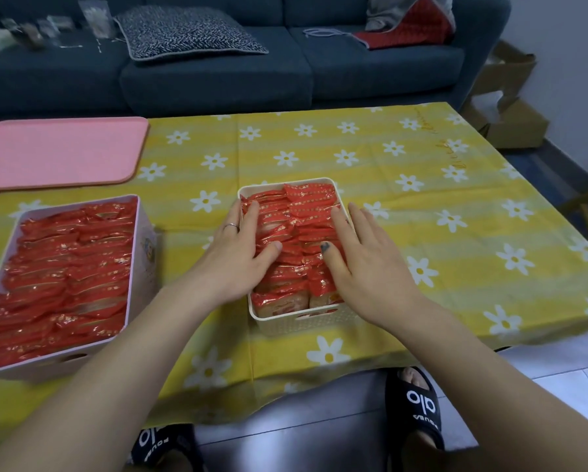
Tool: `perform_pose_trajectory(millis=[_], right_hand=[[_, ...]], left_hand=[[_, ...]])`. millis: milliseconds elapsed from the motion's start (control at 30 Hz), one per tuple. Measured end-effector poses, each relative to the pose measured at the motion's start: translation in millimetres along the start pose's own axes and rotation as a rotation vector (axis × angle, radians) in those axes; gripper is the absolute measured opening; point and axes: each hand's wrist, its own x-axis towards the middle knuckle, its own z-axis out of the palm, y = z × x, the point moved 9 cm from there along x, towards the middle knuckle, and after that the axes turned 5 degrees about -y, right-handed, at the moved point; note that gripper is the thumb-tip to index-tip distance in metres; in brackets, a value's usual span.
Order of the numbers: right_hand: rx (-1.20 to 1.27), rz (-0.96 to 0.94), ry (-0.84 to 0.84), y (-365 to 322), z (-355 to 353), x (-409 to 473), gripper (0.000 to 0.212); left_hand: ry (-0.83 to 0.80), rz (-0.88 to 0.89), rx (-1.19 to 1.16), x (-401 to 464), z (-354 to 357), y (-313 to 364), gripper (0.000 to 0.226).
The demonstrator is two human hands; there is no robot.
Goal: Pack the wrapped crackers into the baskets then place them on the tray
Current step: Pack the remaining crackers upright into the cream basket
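Wrapped crackers (294,240) in shiny red packets with gold print fill two containers on the bench (422,185), which wears a yellow cloth dotted with white daisies. At far left, the pink tray (57,151) lies flat near the back edge of the bench. In front of it stands the white box (139,240), packed to the brim with overlapping rows of the same red packets. Near the middle sits the cream basket (297,323), with a woven-look wall and a handle slot in its near side; its crackers stand on edge in two tight rows, pale biscuit showing through the wrappers at the near end. The left hand (233,257), a ring on one finger, lies flat on the left row, its fingers (251,212) straight and spread, holding nothing. The right hand (367,264) rests likewise on the right row and the basket's right rim, fingers extended and loosely apart, thumb on the packets.
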Motion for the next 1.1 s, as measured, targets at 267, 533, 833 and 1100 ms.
perform_pose_trajectory(millis=[267,533,833,1100], right_hand=[[0.237,0.091,-0.081,15,23,10,0.061],[0.704,0.289,-0.104,36,24,13,0.035],[0.593,0.275,-0.062,33,22,18,0.034],[0.478,0.254,-0.036,38,28,19,0.049]], left_hand=[[0.081,-0.034,-0.308,4,8,-6,0.062],[0.219,-0.203,-0.747,5,18,-20,0.032],[0.09,-0.205,-0.824,5,19,-17,0.041],[0.2,-0.245,-0.714,10,0,-30,0.031]])
